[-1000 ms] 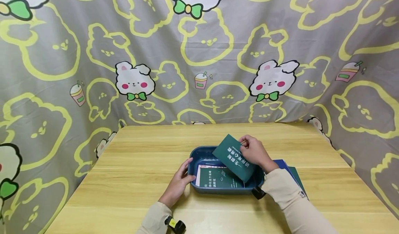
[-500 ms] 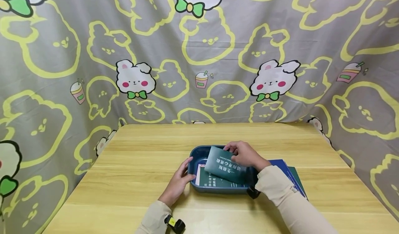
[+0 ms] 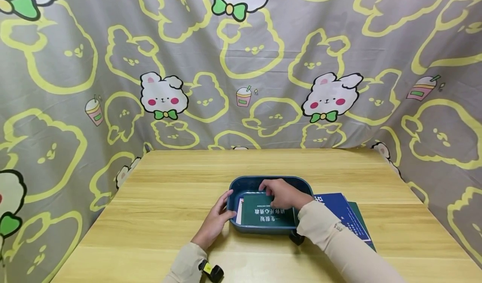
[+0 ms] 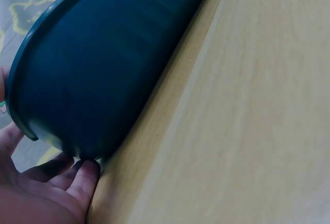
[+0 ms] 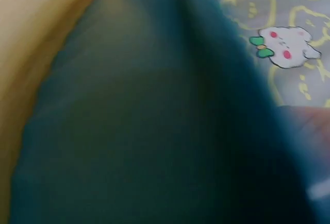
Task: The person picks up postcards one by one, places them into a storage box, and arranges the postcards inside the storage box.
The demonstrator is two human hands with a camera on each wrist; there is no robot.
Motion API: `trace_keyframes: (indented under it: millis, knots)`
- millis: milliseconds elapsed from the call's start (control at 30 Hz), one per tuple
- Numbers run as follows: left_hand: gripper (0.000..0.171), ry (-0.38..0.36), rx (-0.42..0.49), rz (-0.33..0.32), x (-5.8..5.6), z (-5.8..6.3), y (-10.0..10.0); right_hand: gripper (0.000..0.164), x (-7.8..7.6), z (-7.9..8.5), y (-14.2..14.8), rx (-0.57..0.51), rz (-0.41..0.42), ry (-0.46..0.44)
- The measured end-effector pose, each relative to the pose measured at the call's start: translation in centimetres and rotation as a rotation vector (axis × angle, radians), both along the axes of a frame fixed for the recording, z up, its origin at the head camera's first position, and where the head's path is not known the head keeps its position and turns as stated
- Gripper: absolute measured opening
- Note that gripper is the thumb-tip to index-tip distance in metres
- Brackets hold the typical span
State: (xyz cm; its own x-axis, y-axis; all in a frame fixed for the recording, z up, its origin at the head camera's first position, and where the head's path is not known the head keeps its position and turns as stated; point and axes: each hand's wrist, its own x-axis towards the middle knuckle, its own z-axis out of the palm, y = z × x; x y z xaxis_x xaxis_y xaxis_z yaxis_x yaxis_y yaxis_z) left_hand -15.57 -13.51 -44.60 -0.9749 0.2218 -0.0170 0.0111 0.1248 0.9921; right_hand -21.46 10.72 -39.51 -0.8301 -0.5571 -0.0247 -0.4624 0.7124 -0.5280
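Note:
A dark blue plastic box (image 3: 269, 230) with rounded corners stands on the table. My left hand (image 3: 216, 222) grips its left end, thumb over the rim and fingers against the outside. The left wrist view shows those fingers (image 4: 85, 183) low on the outer wall of the box. Inside, a dark green card (image 3: 250, 209) with white writing lies flat over other cards, one white edge (image 3: 239, 212) showing at the left. My right hand (image 3: 284, 193) is inside the box over the card's right part, fingers bent loosely at its far edge. The right wrist view is mostly filled by the blurred box wall (image 5: 113, 131).
To the right of the box lie a blue booklet or card (image 3: 340, 212) with white print and a green one (image 3: 359, 218) partly beneath it, both partly covered by the right sleeve (image 3: 327, 228). A patterned curtain (image 3: 241, 65) hangs behind the wooden table (image 3: 158, 216).
My right hand has lowered the green card leftward and down into the box, where it now lies flat over the others. My left hand has kept its place on the box.

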Motion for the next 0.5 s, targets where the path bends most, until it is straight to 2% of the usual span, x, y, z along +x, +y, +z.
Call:
trace_keyframes:
  millis: [133,267,500]
  knots:
    - [0.062,0.000,-0.002,0.002,0.01,-0.09,0.06,0.047,0.22,-0.53,-0.57,0.087,-0.026,-0.016]
    - [0.062,0.004,-0.001,0.001,-0.03,-0.18,0.06,0.047,0.42,-0.64,-0.84,0.129,-0.049,-0.012]
    - [0.062,0.005,-0.001,0.009,-0.08,-0.12,0.07,0.042,0.27,-0.83,-0.61,0.124,-0.055,0.031]
